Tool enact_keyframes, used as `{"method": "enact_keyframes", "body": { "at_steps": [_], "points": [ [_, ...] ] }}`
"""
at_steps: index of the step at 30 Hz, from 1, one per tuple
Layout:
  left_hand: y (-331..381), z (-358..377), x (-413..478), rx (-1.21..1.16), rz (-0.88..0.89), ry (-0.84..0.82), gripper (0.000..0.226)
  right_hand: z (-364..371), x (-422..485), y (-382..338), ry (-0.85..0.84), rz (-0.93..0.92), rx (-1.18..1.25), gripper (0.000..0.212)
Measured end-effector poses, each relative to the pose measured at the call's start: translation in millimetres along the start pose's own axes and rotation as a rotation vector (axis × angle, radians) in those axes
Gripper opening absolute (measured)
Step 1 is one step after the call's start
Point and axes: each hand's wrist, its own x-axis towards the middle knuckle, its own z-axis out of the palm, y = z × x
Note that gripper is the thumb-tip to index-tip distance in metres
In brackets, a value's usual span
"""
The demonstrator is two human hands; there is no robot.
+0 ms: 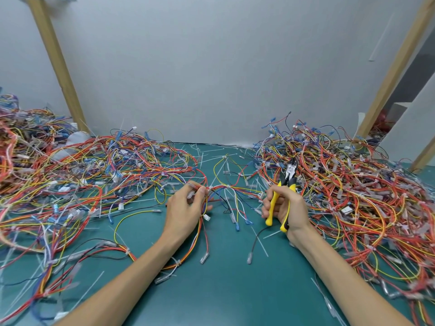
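Head camera looks down at a green mat [223, 274], and two bare arms [122, 285] reach in over its near edge. At the middle of the mat the left hand [186, 205] pinches a wire bundle [220, 188] between thumb and fingertips. The bundle lies on the mat's middle, and its loose ends fan out toward the near edge. Just right of the mat's middle, the right hand [286, 208] is curled round the yellow handles of the cutters [287, 180]. The cutter tips point toward the far edge of the mat and do not touch the bundle. I cannot tell if the tips are apart.

I think the bundle is light and floppy. The wires are soft and bend easily, and they can snag on other wires. A good place to hold is right beside the white tie [210, 187], where the wires are bunched tight. The plastic ends [204, 257] look small and might crack if squeezed hard.

Farther on, a left pile [82, 165] and a right pile [341, 180] of wires cover the mat's two sides. Behind the mat's far edge stands a grey wall [211, 78] with wooden posts [56, 64].
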Motion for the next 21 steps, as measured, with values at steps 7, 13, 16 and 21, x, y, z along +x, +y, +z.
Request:
{"method": "enact_keyframes", "body": {
  "at_steps": [7,13,16,21],
  "points": [
    [-0.2,0.6,-1.1,0.053,0.122,0.004,0.016,0.5,-1.9,-0.1,-0.021,-0.006,-0.018,0.029],
    [-3.3,-1.6,-0.5,0.143,0.22,0.031,0.015,2.0,-4.0,-2.1,-0.06,0.003,-0.091,0.026],
    [-4.5,-3.9,0.5,0.183,0.228,0.045,0.012,4.6,-6.4,-3.8,-0.1,-0.012,-0.146,0.028],
    [-2.0,-5.2,-0.6,0.211,0.249,0.042,0.01,4.1,-7.6,-11.6,-0.061,-0.291,-0.836,0.029]
  ]
}}
